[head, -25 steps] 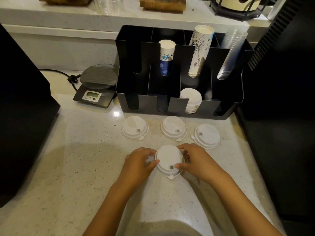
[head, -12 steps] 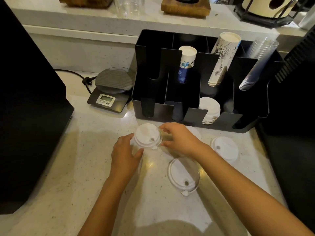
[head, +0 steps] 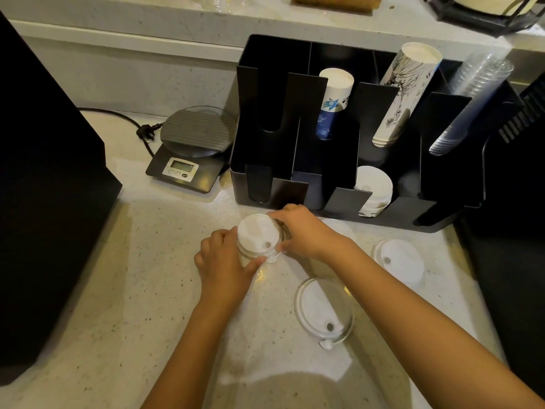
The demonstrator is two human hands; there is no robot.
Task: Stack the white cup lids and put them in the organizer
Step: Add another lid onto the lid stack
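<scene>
I see the speckled pale desk (head: 124, 290) filling most of my view, with a large black box (head: 44, 202) standing on its left side; against the back sits the black organizer (head: 295, 160), its rear slots holding a blue-and-white paper cup stack (head: 334, 104), a taller sketched paper cup stack (head: 405, 93) and a leaning stack of clear plastic cups (head: 469, 104), while one front compartment holds a stack of white lids (head: 373, 190); left of the organizer stands a small digital scale (head: 191, 149), its black cord (head: 126, 122) trailing off behind; just in front of the organizer both hands close around a small stack of white cup lids (head: 258, 234), the left hand (head: 224, 267) cupping its left and near edge with curled fingers, the right hand (head: 303, 231) pinching its far and right rim; a single lid (head: 323, 311) lies flat on the desk beneath the right forearm, another lid (head: 399, 261) lies to the right near the organizer's front, and a third lid (head: 339, 228) shows only partly behind the right wrist.
</scene>
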